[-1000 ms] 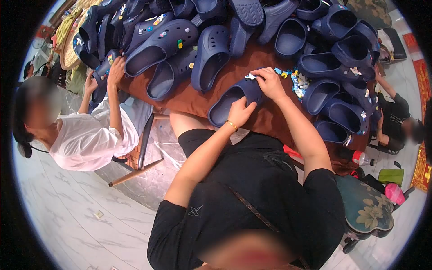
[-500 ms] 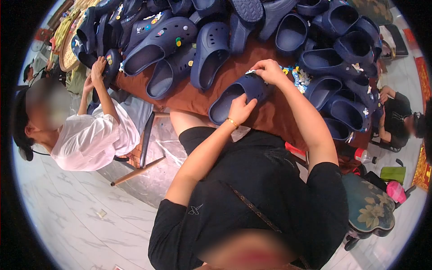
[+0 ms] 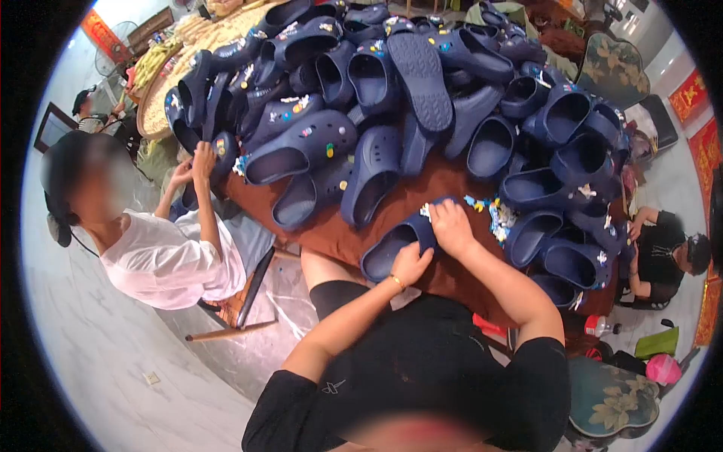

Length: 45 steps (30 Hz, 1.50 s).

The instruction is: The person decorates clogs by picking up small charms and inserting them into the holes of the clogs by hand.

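A dark blue clog (image 3: pixel 390 252) lies on the brown cloth in front of me, its opening toward the lower left. My left hand (image 3: pixel 410 264) grips the clog's side near the opening, with the thumb along the rim. At the clog's front my right hand (image 3: pixel 450 224) presses with closed fingers beside a small white charm (image 3: pixel 425 210); anything under those fingers is hidden. Just right of that hand sits a small heap of colourful charms (image 3: pixel 500 224). Single clogs, one with plain holes (image 3: pixel 370 175), lie behind.
A large pile of blue clogs (image 3: pixel 422 83) covers the back of the brown-covered table (image 3: pixel 331 239). At the left a person in white (image 3: pixel 162 252) handles a clog; another in black (image 3: pixel 663 248) sits at the right. A stool (image 3: pixel 611 399) stands lower right.
The view has tilted up, so more of the pile shows and everything sits lower. My left hand still grips the same clog; my right hand's fingers have come down over its front.
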Motion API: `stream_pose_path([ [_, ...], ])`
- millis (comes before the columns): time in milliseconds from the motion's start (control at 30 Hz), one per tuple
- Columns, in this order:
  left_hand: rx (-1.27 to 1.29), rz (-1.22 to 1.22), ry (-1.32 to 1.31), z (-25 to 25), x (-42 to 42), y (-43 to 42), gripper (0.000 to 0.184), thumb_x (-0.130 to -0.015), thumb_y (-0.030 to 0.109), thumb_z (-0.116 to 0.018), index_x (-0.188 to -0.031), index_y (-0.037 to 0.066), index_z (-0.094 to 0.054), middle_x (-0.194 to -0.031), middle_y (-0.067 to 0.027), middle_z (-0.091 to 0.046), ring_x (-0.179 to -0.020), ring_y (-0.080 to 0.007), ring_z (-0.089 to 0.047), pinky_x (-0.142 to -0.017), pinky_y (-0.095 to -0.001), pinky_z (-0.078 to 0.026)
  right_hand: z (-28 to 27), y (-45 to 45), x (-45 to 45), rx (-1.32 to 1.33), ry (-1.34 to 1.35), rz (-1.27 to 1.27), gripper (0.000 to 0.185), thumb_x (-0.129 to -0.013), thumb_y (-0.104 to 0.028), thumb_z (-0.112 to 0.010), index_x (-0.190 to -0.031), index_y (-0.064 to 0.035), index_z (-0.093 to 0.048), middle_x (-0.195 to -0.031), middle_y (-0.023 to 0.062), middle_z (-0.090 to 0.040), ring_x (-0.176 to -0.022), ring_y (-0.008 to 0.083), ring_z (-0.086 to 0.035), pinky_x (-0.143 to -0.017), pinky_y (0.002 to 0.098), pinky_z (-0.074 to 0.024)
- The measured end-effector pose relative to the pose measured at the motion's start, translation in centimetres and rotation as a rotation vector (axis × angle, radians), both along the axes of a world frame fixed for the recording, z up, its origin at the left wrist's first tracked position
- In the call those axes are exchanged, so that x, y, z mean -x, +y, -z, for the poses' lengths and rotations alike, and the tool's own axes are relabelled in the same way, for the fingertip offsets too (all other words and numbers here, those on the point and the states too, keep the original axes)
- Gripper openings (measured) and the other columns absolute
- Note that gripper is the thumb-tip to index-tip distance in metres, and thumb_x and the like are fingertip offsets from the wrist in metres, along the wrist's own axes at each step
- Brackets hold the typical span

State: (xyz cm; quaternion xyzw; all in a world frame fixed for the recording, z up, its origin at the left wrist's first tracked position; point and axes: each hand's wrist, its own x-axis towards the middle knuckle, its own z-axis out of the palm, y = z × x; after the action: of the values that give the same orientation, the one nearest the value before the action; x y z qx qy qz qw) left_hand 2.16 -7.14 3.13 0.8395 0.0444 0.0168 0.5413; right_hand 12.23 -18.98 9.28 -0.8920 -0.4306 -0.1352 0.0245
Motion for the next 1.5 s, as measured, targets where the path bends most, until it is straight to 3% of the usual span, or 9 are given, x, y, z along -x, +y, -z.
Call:
stream_pose_path([
  [133, -0.035, -0.004, -0.007, -0.2, 0.0, -0.2, 0.031, -0.085, 0.028, -0.056, -0.086, -0.003, -0.057, -0.086, -0.0271, -0.060, -0.083, -0.0447, -0.058, -0.070, -0.0489, -0.047, 0.7, 0.3, 0.4, 0.068, -0.155, -0.022, 0.034, -0.076, -0.013, -0.053, -0.103, 0.0064, -0.060, -0.084, 0.0097, -0.059, -0.084, 0.0225, -0.052, -0.068, 0.0337, -0.0421],
  [300, -0.079, 0.020, 0.080, -1.1, 0.0, 0.0, 0.033, -0.086, 0.030, -0.056, -0.087, -0.004, -0.057, -0.086, -0.0267, -0.061, -0.085, -0.0437, -0.058, -0.072, -0.0495, -0.046, 0.4, 1.7, -0.6, 0.169, -0.087, -0.018, 0.014, -0.072, -0.014, -0.056, -0.073, -0.0034, -0.065, -0.079, 0.0091, -0.062, -0.087, 0.0241, -0.053, -0.070, 0.0342, -0.0437],
  [400, -0.098, 0.018, 0.046, -1.1, 0.2, 0.0, 0.034, -0.086, 0.030, -0.055, -0.085, -0.003, -0.056, -0.087, -0.0266, -0.060, -0.084, -0.0437, -0.058, -0.072, -0.0494, -0.046, -0.4, 1.3, -0.9, 0.103, 0.021, -0.049, 0.016, -0.071, -0.015, -0.058, -0.073, -0.0022, -0.066, -0.080, 0.0099, -0.062, -0.088, 0.0261, -0.053, -0.071, 0.0358, -0.0447],
  [567, -0.097, 0.019, 0.055, -1.4, 0.2, -0.1, 0.035, -0.086, 0.031, -0.055, -0.086, -0.003, -0.057, -0.085, -0.0258, -0.060, -0.082, -0.0435, -0.058, -0.072, -0.0492, -0.046, -2.6, 0.8, -2.7, 0.024, 0.516, 0.167, 0.022, -0.080, -0.024, -0.057, -0.080, -0.0070, -0.070, -0.084, 0.0138, -0.068, -0.087, 0.0371, -0.059, -0.076, 0.0484, -0.0487],
  [800, -0.031, 0.003, 0.004, -1.1, 0.3, 0.2, 0.036, -0.086, 0.031, -0.057, -0.086, -0.004, -0.057, -0.083, -0.0268, -0.060, -0.081, -0.0440, -0.059, -0.067, -0.0449, -0.047, -2.0, 1.1, -5.1, -0.057, 0.727, 0.335, 0.022, -0.066, -0.028, -0.072, -0.082, -0.0131, -0.073, -0.086, 0.0088, -0.069, -0.097, 0.0344, -0.057, -0.082, 0.0440, -0.0480],
  [967, -0.013, 0.017, 0.015, -0.6, 0.1, 0.0, 0.033, -0.086, 0.030, -0.056, -0.095, -0.001, -0.061, -0.089, -0.0277, -0.061, -0.087, -0.0421, -0.061, -0.073, -0.0443, -0.048, -1.8, 1.9, -6.9, 0.191, 0.800, 0.457, 0.050, -0.062, -0.041, -0.079, -0.108, -0.0232, -0.068, -0.120, 0.0086, -0.060, -0.120, 0.0329, -0.045, -0.100, 0.0476, -0.0341],
  [1267, -0.052, -0.004, 0.031, -0.5, 0.0, -0.4, 0.032, -0.086, 0.028, -0.055, -0.091, -0.004, -0.058, -0.087, -0.0289, -0.060, -0.087, -0.0448, -0.058, -0.073, -0.0471, -0.047, -1.6, 5.9, -8.1, 0.445, 0.888, 0.486, 0.047, -0.060, -0.020, -0.082, -0.104, -0.0112, -0.069, -0.121, 0.0098, -0.060, -0.119, 0.0284, -0.048, -0.097, 0.0460, -0.0358],
  [1333, -0.038, 0.011, 0.002, -0.6, 0.0, -0.2, 0.032, -0.086, 0.028, -0.055, -0.091, -0.004, -0.058, -0.087, -0.0289, -0.060, -0.087, -0.0446, -0.058, -0.072, -0.0464, -0.047, -1.5, 6.0, -7.5, 0.423, 0.829, 0.432, 0.042, -0.065, -0.016, -0.077, -0.106, -0.0163, -0.068, -0.120, 0.0083, -0.061, -0.116, 0.0278, -0.050, -0.094, 0.0436, -0.0368],
  [1500, -0.022, 0.010, -0.025, -0.2, 0.0, -0.1, 0.034, -0.087, 0.030, -0.053, -0.092, -0.004, -0.057, -0.089, -0.0275, -0.061, -0.088, -0.0436, -0.059, -0.075, -0.0481, -0.047, 1.0, 0.4, -4.1, -0.267, 0.528, 0.253, 0.040, -0.071, -0.024, -0.071, -0.109, -0.0148, -0.064, -0.113, 0.0082, -0.060, -0.112, 0.0313, -0.049, -0.096, 0.0469, -0.0357],
])
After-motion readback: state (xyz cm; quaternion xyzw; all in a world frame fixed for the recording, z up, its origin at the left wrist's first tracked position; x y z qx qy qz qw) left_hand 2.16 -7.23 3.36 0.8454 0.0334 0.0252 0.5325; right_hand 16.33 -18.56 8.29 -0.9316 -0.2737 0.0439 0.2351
